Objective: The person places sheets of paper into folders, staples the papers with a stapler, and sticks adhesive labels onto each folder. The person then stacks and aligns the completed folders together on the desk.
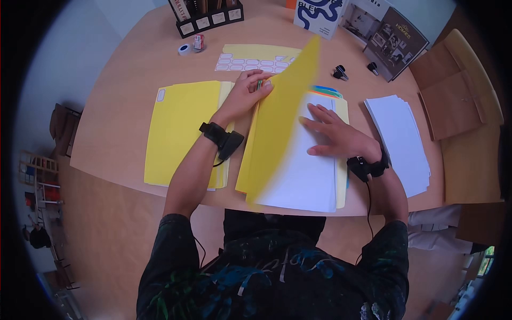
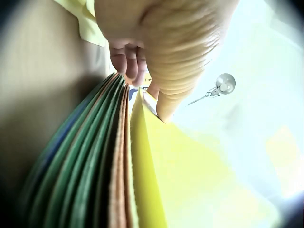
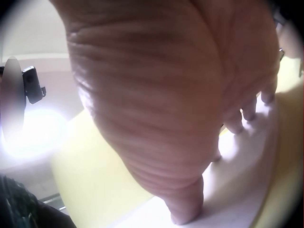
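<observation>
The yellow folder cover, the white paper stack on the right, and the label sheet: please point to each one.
yellow folder cover (image 1: 282,122), head view, middle of the lifted flap
white paper stack (image 1: 399,138), head view, top sheet
label sheet (image 1: 248,64), head view, centre

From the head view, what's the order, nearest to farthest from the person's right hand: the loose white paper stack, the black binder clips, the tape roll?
From the right hand:
1. White paper stack, just to its right.
2. Black binder clips, beyond it, toward the table's far side.
3. Tape roll, far left, near the black organizer.
</observation>
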Available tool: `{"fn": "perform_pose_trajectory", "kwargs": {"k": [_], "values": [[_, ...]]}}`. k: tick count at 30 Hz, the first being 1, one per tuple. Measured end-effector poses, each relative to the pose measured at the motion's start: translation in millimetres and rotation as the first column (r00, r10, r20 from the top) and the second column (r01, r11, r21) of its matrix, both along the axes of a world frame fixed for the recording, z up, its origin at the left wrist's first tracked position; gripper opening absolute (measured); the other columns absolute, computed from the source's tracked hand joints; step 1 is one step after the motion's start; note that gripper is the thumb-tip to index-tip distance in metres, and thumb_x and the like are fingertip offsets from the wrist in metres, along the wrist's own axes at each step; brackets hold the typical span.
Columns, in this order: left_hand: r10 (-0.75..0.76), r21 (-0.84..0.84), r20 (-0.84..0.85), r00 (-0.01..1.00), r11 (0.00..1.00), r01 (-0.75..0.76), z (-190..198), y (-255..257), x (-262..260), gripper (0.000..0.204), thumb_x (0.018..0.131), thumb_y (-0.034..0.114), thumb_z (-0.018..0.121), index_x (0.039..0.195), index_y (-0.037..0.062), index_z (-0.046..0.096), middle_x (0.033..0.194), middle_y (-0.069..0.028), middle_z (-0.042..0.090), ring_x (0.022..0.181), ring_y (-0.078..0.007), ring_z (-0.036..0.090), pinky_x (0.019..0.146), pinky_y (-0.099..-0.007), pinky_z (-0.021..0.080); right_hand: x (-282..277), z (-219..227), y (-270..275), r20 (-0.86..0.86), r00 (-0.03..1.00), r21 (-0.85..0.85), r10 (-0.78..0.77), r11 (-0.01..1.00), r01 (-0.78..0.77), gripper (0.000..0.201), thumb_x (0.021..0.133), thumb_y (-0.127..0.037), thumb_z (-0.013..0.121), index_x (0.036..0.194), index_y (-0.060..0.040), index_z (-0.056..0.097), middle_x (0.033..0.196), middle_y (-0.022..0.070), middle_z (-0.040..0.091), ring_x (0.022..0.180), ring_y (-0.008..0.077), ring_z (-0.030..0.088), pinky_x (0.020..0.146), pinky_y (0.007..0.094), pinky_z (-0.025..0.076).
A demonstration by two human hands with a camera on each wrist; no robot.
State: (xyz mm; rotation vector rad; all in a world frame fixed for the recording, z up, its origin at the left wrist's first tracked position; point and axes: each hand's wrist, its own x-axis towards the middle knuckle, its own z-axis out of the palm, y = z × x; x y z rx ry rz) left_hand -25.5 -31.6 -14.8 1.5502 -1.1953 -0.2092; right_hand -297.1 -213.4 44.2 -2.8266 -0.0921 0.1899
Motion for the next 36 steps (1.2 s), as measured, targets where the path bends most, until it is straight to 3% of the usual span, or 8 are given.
{"fn": "perform_pose_trajectory", "kwargs": {"k": [2, 5, 7, 13, 23, 25, 28, 36], "values": [[-0.058, 0.017, -0.193, 0.979, 0.998, 0.063, 0.3, -5.4, 1.1, 0.042, 0.094, 0.024, 0.073, 0.131, 0.0059, 0.066, 0.121, -0.0062, 0.066, 0.102, -0.0144, 0.063, 0.093, -0.0299, 0.051, -8.7, -3.7, -11.3, -0.12, 0.99, 0.599, -0.079, 0.789, 0.135, 0.079, 0.085, -0.04, 0.078, 0.15, -0.0079, 0.045, 0.153, 0.0221, 0.045, 0.142, 0.0353, 0.042, 0.117, 0.0455, 0.034], [-0.072, 0.098, -0.398, 0.915, 0.988, 0.121, 20.2, 1.1, -9.4, 0.048, 0.091, 0.019, 0.077, 0.134, 0.0035, 0.062, 0.12, -0.0083, 0.068, 0.106, -0.0131, 0.064, 0.1, -0.0289, 0.049, -14.0, -8.1, -17.3, -0.103, 0.992, 0.601, -0.073, 0.79, 0.12, 0.078, 0.086, -0.041, 0.078, 0.149, -0.0075, 0.046, 0.15, 0.0216, 0.047, 0.138, 0.0339, 0.045, 0.115, 0.0446, 0.036], [-0.079, 0.028, -0.461, 0.884, 0.994, 0.103, 13.8, -0.1, -7.0, 0.047, 0.09, 0.016, 0.077, 0.133, 0.0019, 0.062, 0.1, -0.0024, 0.071, 0.09, -0.0067, 0.064, 0.084, -0.0222, 0.05, -16.3, -10.4, -20.1, -0.083, 0.994, 0.599, -0.067, 0.794, 0.104, 0.077, 0.086, -0.041, 0.078, 0.148, -0.0071, 0.047, 0.148, 0.021, 0.05, 0.135, 0.0325, 0.048, 0.113, 0.0437, 0.037], [-0.037, 0.152, -0.459, 0.887, 0.981, 0.119, 8.0, 0.0, -2.7, 0.053, 0.09, 0.015, 0.077, 0.138, 0.0021, 0.058, 0.081, 0.0024, 0.071, 0.081, -0.0025, 0.063, 0.08, -0.0195, 0.047, -19.3, -13.2, -25.2, -0.024, 0.999, 0.592, -0.044, 0.804, 0.05, 0.074, 0.087, -0.042, 0.078, 0.146, -0.006, 0.05, 0.14, 0.0194, 0.057, 0.124, 0.0282, 0.056, 0.108, 0.0411, 0.042], [-0.109, 0.151, -0.481, 0.87, 0.967, 0.205, 12.3, 4.0, -5.5, 0.056, 0.089, 0.017, 0.077, 0.14, 0.0022, 0.057, 0.085, 0.0037, 0.067, 0.079, -0.0022, 0.061, 0.075, -0.0177, 0.047, -9.2, 44.9, -39.0, 0.059, 0.97, 0.366, -0.237, 0.909, 0.2, 0.055, 0.09, -0.028, 0.074, 0.135, 0.0002, 0.058, 0.126, 0.0218, 0.066, 0.116, 0.036, 0.063, 0.101, 0.0399, 0.048], [-0.106, 0.162, -0.518, 0.849, 0.962, 0.219, 11.7, 3.4, -4.2, 0.056, 0.09, 0.017, 0.077, 0.14, 0.0021, 0.057, 0.086, 0.0037, 0.067, 0.079, -0.0022, 0.06, 0.073, -0.018, 0.046, -6.8, 65.5, -44.4, 0.07, 0.89, 0.066, -0.45, 0.892, 0.447, 0.044, 0.092, -0.022, 0.071, 0.129, 0.0012, 0.063, 0.115, 0.0223, 0.07, 0.109, 0.0334, 0.067, 0.097, 0.0382, 0.05], [-0.11, 0.132, -0.467, 0.878, 0.973, 0.191, 4.0, 0.3, -0.6, 0.054, 0.091, 0.017, 0.076, 0.139, 0.0024, 0.056, 0.087, 0.0034, 0.068, 0.08, -0.0023, 0.061, 0.071, -0.0185, 0.047, 17.9, 56.2, -69.7, 0.23, 0.832, 0.305, -0.506, 0.849, 0.432, 0.033, 0.09, -0.018, 0.07, 0.117, 0.0013, 0.069, 0.103, 0.0202, 0.073, 0.098, 0.0305, 0.071, 0.089, 0.0374, 0.053], [-0.165, 0.061, -0.526, 0.834, 0.971, 0.23, -0.3, 0.8, -0.2, 0.054, 0.091, 0.014, 0.074, 0.141, 0.0025, 0.054, 0.094, -0.0012, 0.07, 0.085, -0.0058, 0.063, 0.078, -0.0208, 0.05, 167.8, 26.1, -64.3, 0.232, 0.905, 0.0, -0.356, 0.931, 0.366, 0.032, 0.087, -0.027, 0.071, 0.105, -0.0019, 0.073, 0.102, 0.012, 0.076, 0.095, 0.0294, 0.072, 0.085, 0.0399, 0.055]]}}
